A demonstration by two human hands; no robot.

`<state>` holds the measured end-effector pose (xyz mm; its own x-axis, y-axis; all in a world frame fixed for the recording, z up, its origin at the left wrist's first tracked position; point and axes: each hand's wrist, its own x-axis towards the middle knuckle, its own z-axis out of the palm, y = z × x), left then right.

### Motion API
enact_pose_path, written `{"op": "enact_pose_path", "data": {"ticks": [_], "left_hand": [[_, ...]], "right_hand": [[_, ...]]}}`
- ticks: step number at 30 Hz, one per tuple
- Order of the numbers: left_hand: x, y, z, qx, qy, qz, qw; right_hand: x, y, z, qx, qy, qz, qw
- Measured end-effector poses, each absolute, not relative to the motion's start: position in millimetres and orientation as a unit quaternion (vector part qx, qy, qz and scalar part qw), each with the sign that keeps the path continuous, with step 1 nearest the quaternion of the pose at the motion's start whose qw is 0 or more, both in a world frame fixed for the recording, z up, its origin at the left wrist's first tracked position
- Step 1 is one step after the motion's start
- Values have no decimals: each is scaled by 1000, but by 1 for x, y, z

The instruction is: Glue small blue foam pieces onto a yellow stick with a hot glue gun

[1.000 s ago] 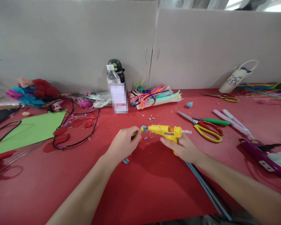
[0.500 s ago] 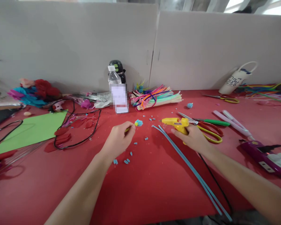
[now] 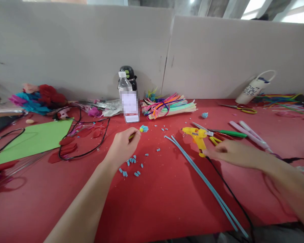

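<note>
Pinched in my left hand [image 3: 124, 145] is a small yellow-stemmed piece with a yellow and light-blue fuzzy tip [image 3: 144, 129], like a pipe cleaner flower. A yellow glue gun [image 3: 196, 136] lies on the red table, its nozzle pointing left. My right hand [image 3: 225, 152] is just right of the gun's handle, its fingers stretched toward the handle's lower end and the black cord; whether they touch is unclear. Short light-blue cut pieces [image 3: 132, 160] are scattered beside my left hand. Two long light-blue pipe cleaners [image 3: 205, 180] run between the hands toward the front edge.
Scissors [image 3: 214, 138] and a green-handled tool [image 3: 230, 133] lie behind my right hand, near a pink flat iron [image 3: 250, 135]. A bundle of coloured pipe cleaners [image 3: 169, 106], a phone [image 3: 130, 104] and a bottle [image 3: 123, 81] are at the back. Green paper [image 3: 35, 140] lies left.
My right hand has let go of the glue gun, which now rests on the table, and has moved right. My left hand with the flower has shifted slightly left, uncovering more blue pieces.
</note>
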<state>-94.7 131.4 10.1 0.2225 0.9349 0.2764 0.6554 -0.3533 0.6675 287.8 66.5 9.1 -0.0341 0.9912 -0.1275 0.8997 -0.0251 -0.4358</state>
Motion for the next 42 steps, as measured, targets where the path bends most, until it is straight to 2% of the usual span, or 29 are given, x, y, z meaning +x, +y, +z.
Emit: {"op": "enact_pose_path", "data": {"ticks": [2, 4, 10, 18, 30, 37, 42], "left_hand": [[-95, 132, 10, 752, 532, 329, 208], [-95, 132, 10, 753, 533, 328, 203], [-98, 136, 7, 756, 532, 338, 179], [-103, 140, 7, 759, 534, 333, 166], [-102, 140, 6, 753, 534, 341, 176], [-100, 141, 8, 733, 552, 351, 187], [-95, 139, 9, 715, 558, 365, 212]], "right_hand": [[273, 56, 20, -592, -730, 341, 25], [244, 52, 27, -510, -765, 391, 45], [132, 80, 16, -441, -794, 375, 182], [43, 112, -8, -407, -839, 308, 190], [43, 111, -23, -392, -859, 256, 207], [48, 125, -7, -385, -847, 291, 224], [86, 126, 16, -367, -835, 331, 243]]}}
